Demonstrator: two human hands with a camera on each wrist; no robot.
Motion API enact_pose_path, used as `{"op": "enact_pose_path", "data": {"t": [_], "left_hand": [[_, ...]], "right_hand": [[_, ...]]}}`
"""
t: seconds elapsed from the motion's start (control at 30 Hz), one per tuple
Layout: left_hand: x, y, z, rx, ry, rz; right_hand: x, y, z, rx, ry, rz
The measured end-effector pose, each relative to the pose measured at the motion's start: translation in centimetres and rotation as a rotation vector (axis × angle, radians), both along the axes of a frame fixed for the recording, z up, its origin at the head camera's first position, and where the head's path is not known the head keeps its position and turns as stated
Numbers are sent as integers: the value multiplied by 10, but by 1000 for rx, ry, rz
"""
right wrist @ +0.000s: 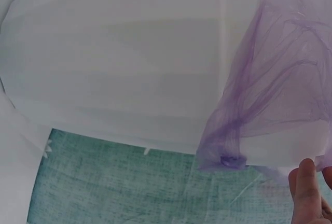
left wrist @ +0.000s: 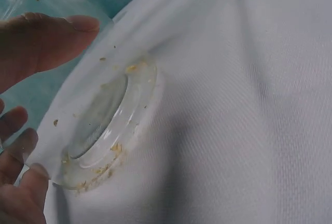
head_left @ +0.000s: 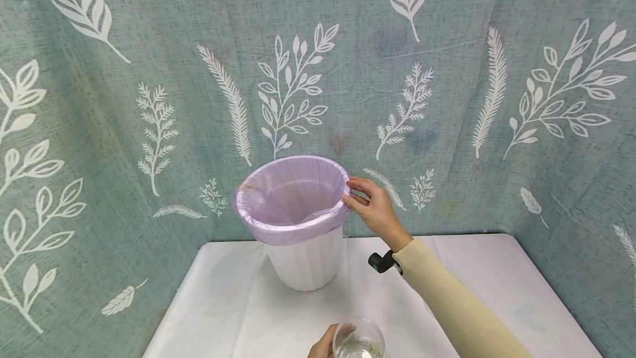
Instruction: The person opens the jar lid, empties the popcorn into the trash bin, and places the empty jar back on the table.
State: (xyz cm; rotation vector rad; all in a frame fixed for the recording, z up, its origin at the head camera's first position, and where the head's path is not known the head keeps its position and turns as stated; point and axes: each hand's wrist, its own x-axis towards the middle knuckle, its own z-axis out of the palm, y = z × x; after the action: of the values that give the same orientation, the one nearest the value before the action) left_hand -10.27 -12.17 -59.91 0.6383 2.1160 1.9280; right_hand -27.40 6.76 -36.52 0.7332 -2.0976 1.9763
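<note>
A white trash bin (head_left: 305,264) stands on the table, lined with a thin purple trash bag (head_left: 293,232) folded out over its rim. My right hand (head_left: 375,211) grips the right side of the lined rim between thumb and fingers. In the right wrist view the fingertips (right wrist: 307,175) are at the bag's edge. Low in the head view, my left hand (head_left: 323,344) holds a clear plastic cup (head_left: 359,341) from its left side. Small yellowish bits cling round the cup's bottom (left wrist: 111,125) in the left wrist view. Nothing shows inside the bag.
A white cloth covers the table (head_left: 497,286). Behind and on both sides hangs a green curtain (head_left: 348,98) with white leaf prints, close behind the bin. A small black camera (head_left: 381,262) sits on the right wrist.
</note>
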Motion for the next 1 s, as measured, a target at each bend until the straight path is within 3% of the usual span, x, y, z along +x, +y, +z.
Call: {"op": "enact_pose_path", "data": {"t": [0.17, 0.33, 0.63, 0.8, 0.87, 1.0], "left_hand": [[0, 0, -4, -13, 10, -8], [-1, 0, -9, -66, 85, 12], [-2, 1, -13, -106, 128, 21], [-2, -2, -6, -151, 65, 25], [-4, -5, -3, -146, 25, 2], [-9, -14, -1, -101, 12, -40]], "right_hand": [[-13, 0, -15, -14, 16, -11], [-14, 0, -17, -26, 26, -12], [-15, 1, -17, -37, 12, -9], [-12, 5, -17, -39, -16, -10], [-6, 8, -13, -30, -33, -15], [10, 16, -6, 12, -46, -44]]}}
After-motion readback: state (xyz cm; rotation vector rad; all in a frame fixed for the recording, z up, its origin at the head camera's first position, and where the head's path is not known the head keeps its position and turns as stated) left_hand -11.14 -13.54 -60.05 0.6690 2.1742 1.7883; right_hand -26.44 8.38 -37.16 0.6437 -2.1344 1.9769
